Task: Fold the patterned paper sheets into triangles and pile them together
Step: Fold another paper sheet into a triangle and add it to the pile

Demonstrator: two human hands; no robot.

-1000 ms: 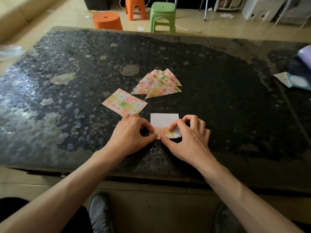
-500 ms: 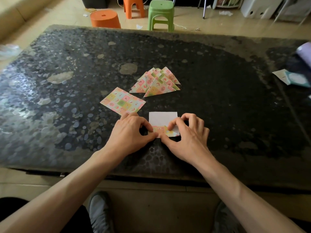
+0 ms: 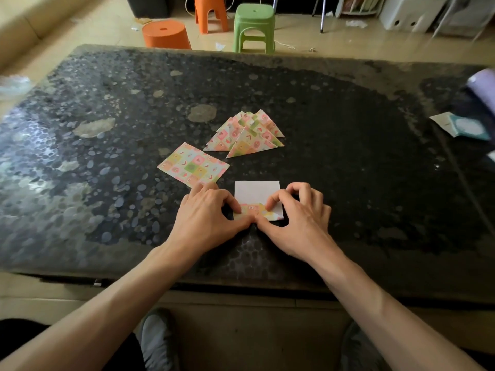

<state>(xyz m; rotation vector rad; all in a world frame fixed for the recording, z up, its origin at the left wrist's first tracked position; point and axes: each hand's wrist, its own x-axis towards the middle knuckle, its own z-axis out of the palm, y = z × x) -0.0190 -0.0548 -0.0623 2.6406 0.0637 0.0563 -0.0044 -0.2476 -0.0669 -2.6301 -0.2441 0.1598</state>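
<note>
A paper sheet [image 3: 256, 192] lies white side up near the table's front edge, its near edge turned up so the pink-and-green pattern shows. My left hand [image 3: 207, 215] pinches that raised edge at its left end. My right hand [image 3: 297, 214] pinches it at the right end, fingers curled over the paper. A flat patterned sheet [image 3: 192, 165] lies just beyond my left hand. Farther back sits a pile of folded patterned triangles [image 3: 247, 135], several of them overlapping.
The dark pebble-patterned table [image 3: 348, 170] holds a teal-and-white packet [image 3: 464, 127] and a purple object [image 3: 483, 84] at the right edge. An orange stool [image 3: 166, 34], a second orange stool [image 3: 210, 12] and a green stool [image 3: 254, 26] stand on the floor beyond.
Both hands have stayed on the sheet's near edge, which is still lifted. Only the camera has shifted slightly.
</note>
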